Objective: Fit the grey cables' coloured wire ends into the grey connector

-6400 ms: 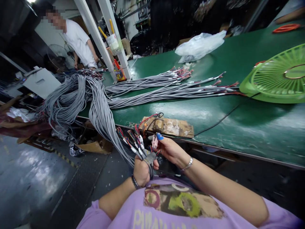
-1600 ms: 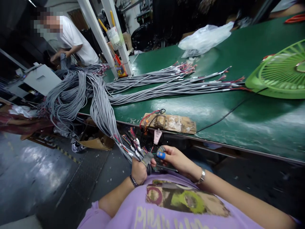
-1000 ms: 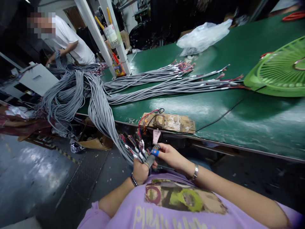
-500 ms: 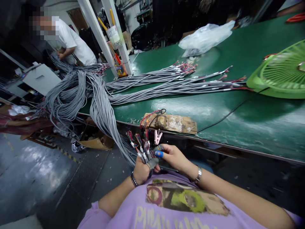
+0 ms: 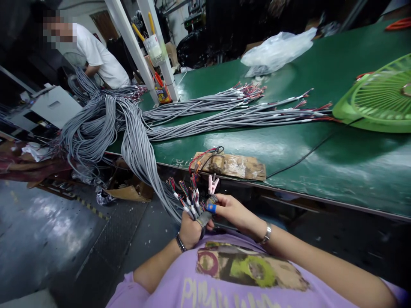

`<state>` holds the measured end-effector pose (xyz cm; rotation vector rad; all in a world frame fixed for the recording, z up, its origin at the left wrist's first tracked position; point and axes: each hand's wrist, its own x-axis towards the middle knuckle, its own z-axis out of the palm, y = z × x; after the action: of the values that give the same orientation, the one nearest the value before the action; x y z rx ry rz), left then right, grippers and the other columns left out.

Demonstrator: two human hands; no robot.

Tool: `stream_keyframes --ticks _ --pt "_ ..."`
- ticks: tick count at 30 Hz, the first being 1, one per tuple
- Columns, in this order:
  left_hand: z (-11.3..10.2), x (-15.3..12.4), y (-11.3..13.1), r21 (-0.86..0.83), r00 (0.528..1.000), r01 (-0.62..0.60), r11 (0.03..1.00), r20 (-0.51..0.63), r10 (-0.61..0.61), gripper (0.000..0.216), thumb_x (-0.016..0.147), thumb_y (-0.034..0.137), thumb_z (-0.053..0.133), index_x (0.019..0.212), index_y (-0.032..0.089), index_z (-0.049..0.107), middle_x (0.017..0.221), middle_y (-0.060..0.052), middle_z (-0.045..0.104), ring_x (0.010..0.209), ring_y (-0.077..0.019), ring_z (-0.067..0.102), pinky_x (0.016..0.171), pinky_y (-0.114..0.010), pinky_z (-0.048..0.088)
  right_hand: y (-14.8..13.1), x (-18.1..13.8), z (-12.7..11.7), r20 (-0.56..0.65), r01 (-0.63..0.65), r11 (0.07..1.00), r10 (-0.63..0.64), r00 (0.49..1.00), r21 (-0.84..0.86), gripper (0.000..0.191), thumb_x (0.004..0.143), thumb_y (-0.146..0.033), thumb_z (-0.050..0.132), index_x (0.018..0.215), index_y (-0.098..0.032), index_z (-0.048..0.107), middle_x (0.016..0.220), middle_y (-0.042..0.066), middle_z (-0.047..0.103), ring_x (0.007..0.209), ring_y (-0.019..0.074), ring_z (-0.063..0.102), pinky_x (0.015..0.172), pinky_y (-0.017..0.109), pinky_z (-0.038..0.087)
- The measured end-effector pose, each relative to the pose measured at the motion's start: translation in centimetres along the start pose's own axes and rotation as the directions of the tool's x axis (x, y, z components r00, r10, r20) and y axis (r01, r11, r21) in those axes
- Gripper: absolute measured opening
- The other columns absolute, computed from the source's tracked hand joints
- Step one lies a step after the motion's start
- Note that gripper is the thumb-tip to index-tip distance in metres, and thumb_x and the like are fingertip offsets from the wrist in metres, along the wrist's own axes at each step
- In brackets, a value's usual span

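Just off the front edge of the worktop [image 5: 311,167], holds cables [image 5: 194,211] in the left hand [image 5: 190,231], with fingers clenched around them, stripped ends turned upward and thin coloured wires [image 5: 184,187] splayed at the tips. Has the right hand [image 5: 236,214] alongside, with thumb and forefinger close together near the wires; cannot tell on what, if anything. Risks letting one cable slide out on slackening the left grip, or mixing up wires by so much crowding of look-alike strands. Could also snag tips on the clip [image 5: 211,185], just above the right fingers. Must reckon, too, with the long sag of cables down from the heap [image 5: 88,126]: might feel the held ends tugged askew by weight alone, or drag more over the edge with a sharp pull. Finds little room forward, with the edge and the block [image 5: 237,167] close beyond the fingers, and little backward, with the shirt [image 5: 237,278] just behind. Gets more room rightward along the edge, below the cord [image 5: 300,159] trailing from block to fan [image 5: 379,100]. Leftward, meets sagging cables again, with cardboard [image 5: 130,190] lower down.
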<state>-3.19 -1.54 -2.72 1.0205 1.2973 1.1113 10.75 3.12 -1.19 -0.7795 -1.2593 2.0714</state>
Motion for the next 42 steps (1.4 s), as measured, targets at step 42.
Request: stream_keyframes --ticks 42 --pt "2.5 1.3 3.0 -0.29 0.994 0.101 0.952 -0.008 -0.108 0.02 0.063 0.028 0.067 0.055 0.012 0.06 0.04 0.0 0.055 0.034 -0.0091 0.047 0.039 -0.021 0.039 -0.7 3.6 -1.7 -0.215 0.172 0.828 -0.063 0.974 0.533 0.034 0.074 -0.049 0.065 0.072 -0.016 0.063 0.063 0.002 0.062 0.058 0.0126 0.054 0.06 0.026 0.045"
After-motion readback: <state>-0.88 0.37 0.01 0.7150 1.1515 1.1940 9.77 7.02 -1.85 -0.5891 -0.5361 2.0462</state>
